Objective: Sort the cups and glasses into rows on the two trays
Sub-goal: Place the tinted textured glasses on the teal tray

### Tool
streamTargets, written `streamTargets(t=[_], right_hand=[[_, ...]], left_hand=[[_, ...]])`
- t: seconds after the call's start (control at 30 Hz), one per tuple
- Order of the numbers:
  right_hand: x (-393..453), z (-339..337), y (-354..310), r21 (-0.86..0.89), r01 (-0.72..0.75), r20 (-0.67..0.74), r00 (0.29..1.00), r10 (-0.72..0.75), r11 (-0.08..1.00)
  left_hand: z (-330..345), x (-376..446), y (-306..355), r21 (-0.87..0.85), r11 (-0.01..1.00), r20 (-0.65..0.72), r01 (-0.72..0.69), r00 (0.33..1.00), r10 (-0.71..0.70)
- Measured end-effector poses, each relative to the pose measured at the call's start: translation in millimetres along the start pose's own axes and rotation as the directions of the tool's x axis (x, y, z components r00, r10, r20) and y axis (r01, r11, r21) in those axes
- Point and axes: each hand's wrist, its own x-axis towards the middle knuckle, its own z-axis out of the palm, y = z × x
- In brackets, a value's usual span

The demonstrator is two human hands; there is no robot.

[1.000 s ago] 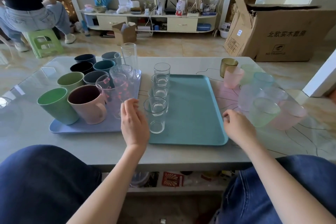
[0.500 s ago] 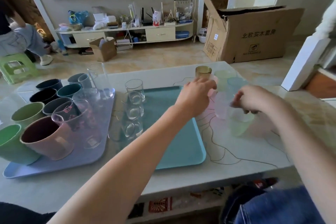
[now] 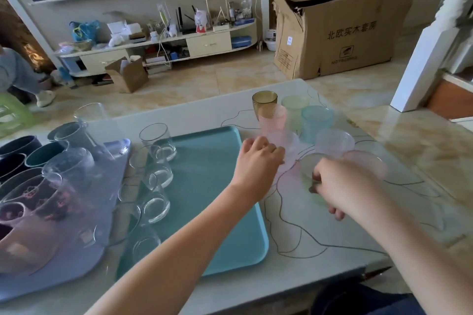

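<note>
A teal tray [image 3: 204, 174] lies mid-table with a column of clear glasses [image 3: 157, 172] along its left edge. Left of it, a lilac tray [image 3: 64, 271] carries coloured mugs and glass mugs. Frosted plastic cups stand loose on the table to the right. My left hand [image 3: 258, 161] wraps around a frosted pink cup [image 3: 288, 146] just past the teal tray's right edge. My right hand [image 3: 340, 184] grips the rim of a frosted green cup [image 3: 308, 174] beside it. An amber cup [image 3: 264, 103], a pink cup [image 3: 272, 119] and a blue cup [image 3: 317, 120] stand farther back.
The table's right edge and front edge are close to the loose cups. A large cardboard box [image 3: 340, 33] stands on the floor beyond the table. A person sits on a green stool [image 3: 12, 115] at the far left.
My left hand has come from the clear glasses across the teal tray to the frosted pink cup. My right hand has closed on the green cup. The view has turned right.
</note>
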Motion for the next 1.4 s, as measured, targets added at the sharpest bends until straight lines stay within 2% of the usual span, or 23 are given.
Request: streamTargets(t=[0.07,0.13,0.2,0.27,0.37,0.53,0.63,0.8,0.9,1.03,1.13,1.23,1.27,1.33,1.4], right_hand=[[1,-2,2,0.128,0.011,0.014,1.000,-0.013,0.992],[-2,-8,-2,0.168,0.030,0.020,0.999,-0.033,0.985],[-2,-8,-12,0.162,0.093,-0.038,0.995,-0.088,0.982],[-4,-5,-27,0.062,0.182,-0.102,0.979,-0.175,0.981],[3,3,-46,0.088,0.245,-0.068,0.968,-0.240,0.966],[17,7,-76,0.177,0.277,0.043,0.956,-0.289,0.944],[23,9,-87,0.162,0.327,0.049,0.940,-0.338,0.931],[29,14,-92,0.151,0.338,0.027,0.938,-0.345,0.929],[29,15,-93,0.103,0.362,-0.007,0.932,-0.364,0.926],[32,15,-96,0.126,0.369,0.003,0.928,-0.372,0.921],[33,16,-98,0.156,0.373,0.012,0.925,-0.379,0.915],[34,13,-96,0.211,0.391,0.004,0.916,-0.401,0.896],[34,13,-96,0.218,0.407,-0.006,0.910,-0.416,0.887],[34,12,-98,0.226,0.442,-0.023,0.893,-0.449,0.868],[33,13,-100,0.217,0.485,-0.041,0.872,-0.488,0.847]], left_hand=[[-12,-3,-15,0.090,0.996,-0.023,0.015,1.000,-0.013],[-27,-2,-34,0.161,0.985,-0.006,0.055,0.999,-0.054],[-40,8,-58,0.149,0.976,0.086,0.161,0.981,-0.175],[-47,20,-90,0.119,0.942,0.099,0.313,0.940,-0.325],[-47,32,-135,0.137,0.880,0.112,0.456,0.875,-0.471],[-25,38,-176,0.112,0.830,0.255,0.546,0.792,-0.555],[-8,32,-184,0.072,0.803,0.283,0.591,0.760,-0.585],[1,30,-193,0.092,0.828,0.309,0.553,0.775,-0.552],[-5,32,-196,0.123,0.836,0.377,0.535,0.754,-0.538],[-14,26,-194,0.118,0.848,0.421,0.517,0.747,-0.514],[-25,23,-193,-0.029,0.845,0.438,0.535,0.767,-0.470],[-45,22,-174,-0.243,0.882,0.409,0.404,0.867,-0.284],[-53,21,-163,-0.308,0.877,0.413,0.369,0.882,-0.226],[-64,16,-144,-0.408,0.834,0.459,0.372,0.873,-0.165],[-71,9,-136,-0.432,0.791,0.527,0.433,0.833,-0.168]])
